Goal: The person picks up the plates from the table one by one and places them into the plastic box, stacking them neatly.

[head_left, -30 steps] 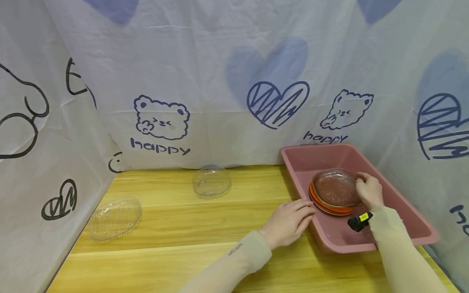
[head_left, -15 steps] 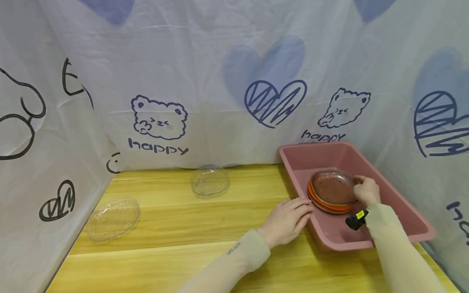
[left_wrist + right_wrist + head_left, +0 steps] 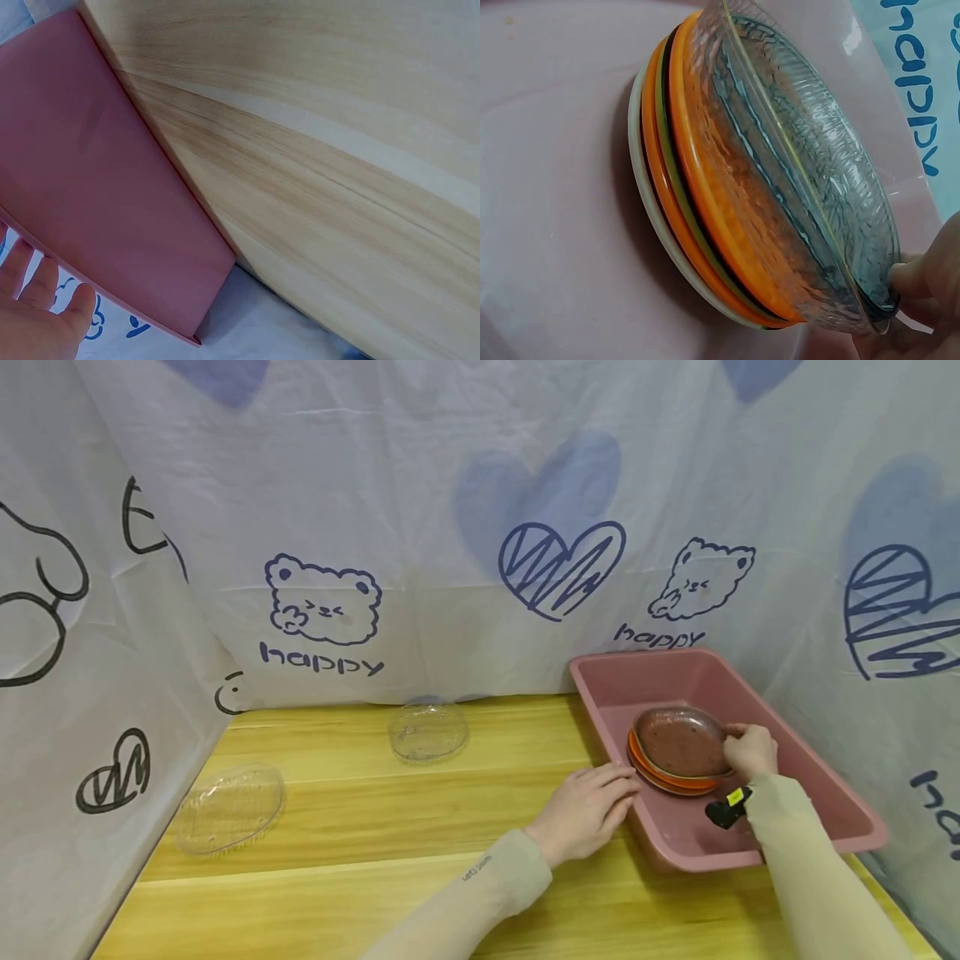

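Observation:
In the head view, a pink tub (image 3: 817, 802) stands at the right of the table. Inside it lies a stack of plates, with orange plates (image 3: 648, 768) low down and a clear plate (image 3: 682, 739) on top. My right hand (image 3: 752, 750) pinches the right rim of that clear plate between thumb and fingers. Up close in the right wrist view, clear plates (image 3: 817, 165) sit above orange plates (image 3: 705, 187), and a white plate (image 3: 649, 180) is lowest. My left hand (image 3: 585, 810) rests its fairly straight fingers on the tub's left rim.
Two clear plates lie on the wooden table (image 3: 360, 877): one clear plate (image 3: 427, 732) at the back, one clear plate (image 3: 231, 810) at the left. White cloth (image 3: 420, 527) with printed bears and hearts encloses the back and sides. A black wrist mount (image 3: 727, 810) hangs over the tub.
The right hand has come down slightly, its hold on the clear plate unchanged. The left hand stays on the tub's rim. The head view has shifted a little.

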`<action>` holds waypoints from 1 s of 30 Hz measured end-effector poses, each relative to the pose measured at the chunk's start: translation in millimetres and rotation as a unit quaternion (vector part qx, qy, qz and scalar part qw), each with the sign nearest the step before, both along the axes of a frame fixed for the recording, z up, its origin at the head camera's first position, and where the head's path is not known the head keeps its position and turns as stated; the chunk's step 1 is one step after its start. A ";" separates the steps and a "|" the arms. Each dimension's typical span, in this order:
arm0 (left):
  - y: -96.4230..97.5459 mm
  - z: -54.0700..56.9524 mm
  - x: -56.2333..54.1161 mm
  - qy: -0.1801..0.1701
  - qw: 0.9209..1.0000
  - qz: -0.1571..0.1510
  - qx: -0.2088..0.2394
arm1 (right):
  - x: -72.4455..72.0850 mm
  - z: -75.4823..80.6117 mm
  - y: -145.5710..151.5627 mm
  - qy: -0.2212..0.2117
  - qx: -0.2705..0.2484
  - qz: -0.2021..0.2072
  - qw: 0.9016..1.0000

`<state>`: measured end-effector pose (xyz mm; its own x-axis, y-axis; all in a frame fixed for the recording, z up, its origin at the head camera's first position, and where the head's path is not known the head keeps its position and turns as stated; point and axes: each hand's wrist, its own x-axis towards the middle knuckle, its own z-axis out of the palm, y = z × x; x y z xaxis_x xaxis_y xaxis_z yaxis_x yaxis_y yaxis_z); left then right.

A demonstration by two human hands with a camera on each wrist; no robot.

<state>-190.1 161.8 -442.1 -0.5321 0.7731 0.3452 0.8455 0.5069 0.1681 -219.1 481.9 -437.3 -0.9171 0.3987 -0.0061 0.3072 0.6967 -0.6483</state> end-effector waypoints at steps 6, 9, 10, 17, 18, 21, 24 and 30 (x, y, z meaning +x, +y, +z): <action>0.1 -0.3 0.5 0.002 1.000 0.002 -0.004 | -1.3 -1.1 0.2 0.009 0.006 -0.015 1.000; 0.1 -0.7 0.1 0.005 1.000 0.000 0.000 | -1.9 -1.4 0.9 0.010 0.002 -0.022 1.000; 0.2 -0.9 -0.1 0.007 1.000 0.000 0.000 | -1.7 -1.2 0.7 0.010 0.000 -0.024 1.000; 0.2 -1.3 -0.2 0.012 1.000 -0.002 0.002 | 2.7 1.9 -2.0 0.001 -0.018 -0.036 0.999; 0.2 -1.4 -0.3 0.011 1.000 -0.002 0.002 | 3.1 1.9 -1.9 -0.002 -0.018 -0.036 0.999; 0.4 -1.2 -0.3 0.005 1.000 0.000 0.000 | 3.0 0.4 -0.5 -0.008 -0.015 -0.036 0.999; 0.6 -1.0 -0.3 -0.003 1.000 0.001 -0.001 | 2.7 -1.2 1.0 -0.015 -0.009 -0.029 0.999; 0.8 -0.9 -0.5 -0.008 1.000 0.001 -0.003 | 3.8 -0.2 2.2 -0.028 -0.009 -0.014 0.999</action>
